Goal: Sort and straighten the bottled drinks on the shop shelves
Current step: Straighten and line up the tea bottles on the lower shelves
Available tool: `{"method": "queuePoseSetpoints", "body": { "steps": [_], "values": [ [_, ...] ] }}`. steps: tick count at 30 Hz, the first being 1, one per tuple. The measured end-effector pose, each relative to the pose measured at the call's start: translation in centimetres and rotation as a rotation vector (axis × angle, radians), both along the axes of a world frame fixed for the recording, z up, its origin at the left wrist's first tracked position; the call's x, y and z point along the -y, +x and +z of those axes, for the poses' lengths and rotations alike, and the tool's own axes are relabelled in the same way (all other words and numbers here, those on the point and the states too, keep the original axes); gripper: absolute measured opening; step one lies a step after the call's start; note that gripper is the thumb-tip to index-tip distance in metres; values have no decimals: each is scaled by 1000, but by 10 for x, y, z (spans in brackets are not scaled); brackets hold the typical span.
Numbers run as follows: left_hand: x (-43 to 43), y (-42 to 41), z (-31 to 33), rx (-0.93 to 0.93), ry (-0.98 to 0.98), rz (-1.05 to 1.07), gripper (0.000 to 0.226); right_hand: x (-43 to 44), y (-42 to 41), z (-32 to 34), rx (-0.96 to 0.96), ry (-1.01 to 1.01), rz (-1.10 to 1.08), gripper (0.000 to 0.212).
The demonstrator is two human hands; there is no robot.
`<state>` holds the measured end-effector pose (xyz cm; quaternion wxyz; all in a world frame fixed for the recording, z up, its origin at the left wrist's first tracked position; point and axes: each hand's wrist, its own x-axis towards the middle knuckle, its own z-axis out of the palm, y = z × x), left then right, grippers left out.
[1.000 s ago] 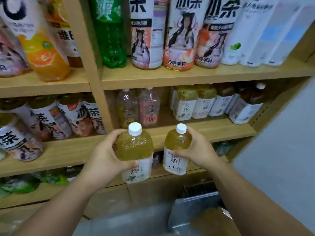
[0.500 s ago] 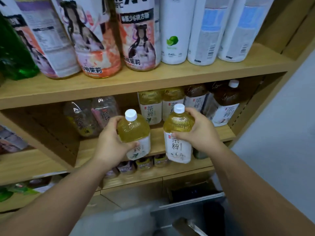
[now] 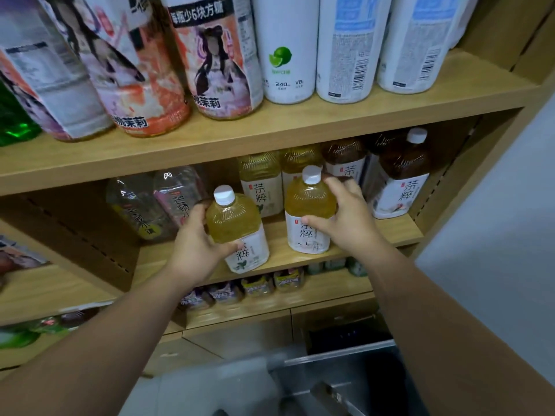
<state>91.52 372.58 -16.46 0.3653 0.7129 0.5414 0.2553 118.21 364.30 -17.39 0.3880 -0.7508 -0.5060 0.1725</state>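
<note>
Right up front, each hand has a yellow tea bottle. The left hand (image 3: 195,250) wraps the left bottle (image 3: 232,223) from the side, thumb across the label and fingers curled behind. That bottle leans a bit to the left, with its base at the front lip of the middle shelf (image 3: 390,232) (can't tell if it's actually touching the wood). The right hand (image 3: 348,223) grips the right bottle (image 3: 309,205) around the shoulder, thumb in front and fingers round the back. This one stands upright near the shelf's front edge, label facing out. My guess is the side grips let each bottle be twisted label-forward and slid back without knocking its neighbour.

Just behind sits the back row of yellow tea (image 3: 261,184), so these two look meant to line up in front of it. Right of that are the dark tea bottles (image 3: 402,175), close to the right hand's knuckles, so those seem the likeliest thing to bump. Back left, two clear bottles (image 3: 150,202) lean at an angle, with a bare patch of shelf in front of them.

Overhead, the upper shelf (image 3: 270,130) hangs low over the caps, so I doubt there's room to lift high. On it stand tall white bottles (image 3: 285,49) and illustrated bottles (image 3: 216,55).
</note>
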Motion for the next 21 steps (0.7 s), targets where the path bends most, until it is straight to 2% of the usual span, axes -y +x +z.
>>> {"method": "queuePoseSetpoints", "body": {
  "steps": [5,8,12,17,21],
  "values": [
    [5,4,-6,32,23,16,83,5,-13,-10,4,51,-123,85],
    [4,4,-7,-6,54,31,85,-4,-4,-6,-9,28,-73,79],
    [0,3,-5,-101,68,18,88,-19,13,1,-76,-103,-9,84],
    [-5,7,-4,-113,45,7,87,-28,17,3,-54,-93,48,86],
    [-10,20,-3,-136,22,28,74,-26,8,-3,-60,-84,-6,81]
  ]
}}
